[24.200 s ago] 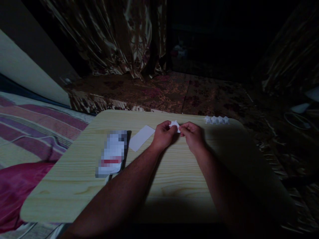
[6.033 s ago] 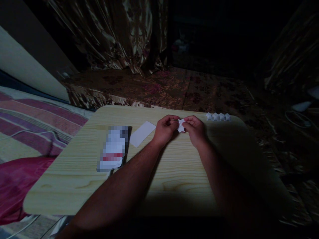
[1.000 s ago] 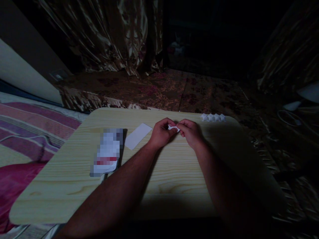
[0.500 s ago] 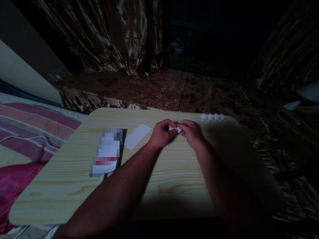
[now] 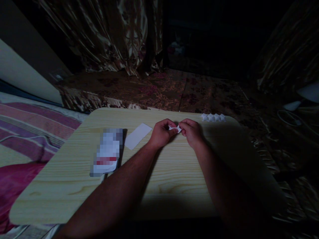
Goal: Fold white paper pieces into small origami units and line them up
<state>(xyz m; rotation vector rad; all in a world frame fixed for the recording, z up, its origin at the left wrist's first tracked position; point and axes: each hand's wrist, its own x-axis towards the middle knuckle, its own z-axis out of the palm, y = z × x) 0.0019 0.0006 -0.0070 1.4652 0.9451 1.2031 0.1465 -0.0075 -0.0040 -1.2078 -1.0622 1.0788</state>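
Over the far middle of the wooden table (image 5: 171,176), my left hand (image 5: 161,133) is closed on a small folded white paper star (image 5: 178,129), thumb and fingers pinching it. At its right side, my right hand (image 5: 190,132) pinches the star's edge with thumb and forefinger. Parts of the paper are hidden behind the fingertips. Left of my left hand lies a stack of white paper strips (image 5: 138,136), flat on the table. Several finished-looking white paper stars (image 5: 213,117) stand in a row by the far right edge.
A phone (image 5: 108,151) with a blurred-out screen and a cable at its lower end lies on the table's left. A bed with a striped cover (image 5: 32,122) adjoins the left side. Patterned curtains (image 5: 129,36) hang behind; a lamp (image 5: 309,91) stands at far right.
My right hand's fingertips have shifted slightly to the right along the paper star, showing a bit more of it. My left hand keeps its place.
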